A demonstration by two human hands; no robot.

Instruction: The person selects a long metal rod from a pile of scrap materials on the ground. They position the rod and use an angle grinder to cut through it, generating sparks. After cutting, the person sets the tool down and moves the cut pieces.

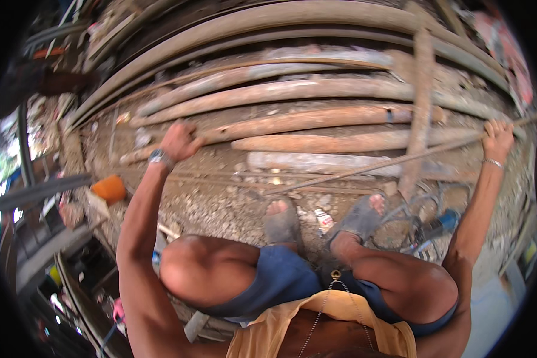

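My left hand [181,142] is closed over a long, reddish-brown wooden pole [268,123] lying crosswise before me; the pole shows on both sides of my fist. Far to the right, my right hand [498,138] is wrapped round a thin, straight rod [364,169]. From that fist the rod slants down and left, passing the upright plank [422,89], and its lower end comes near the ground ahead of my left foot. A shorter pointed pole [298,143] and a greyish, whitened pole [322,162] lie nearer to my feet.
More poles [292,89] lie beyond. A blue-bodied power tool [441,224] with a looped grey cable [400,212] rests right of my sandalled feet. Between them sits a small white bottle [323,219]. An orange container [108,189] stands left. Another person's arm [71,82] shows at far left.
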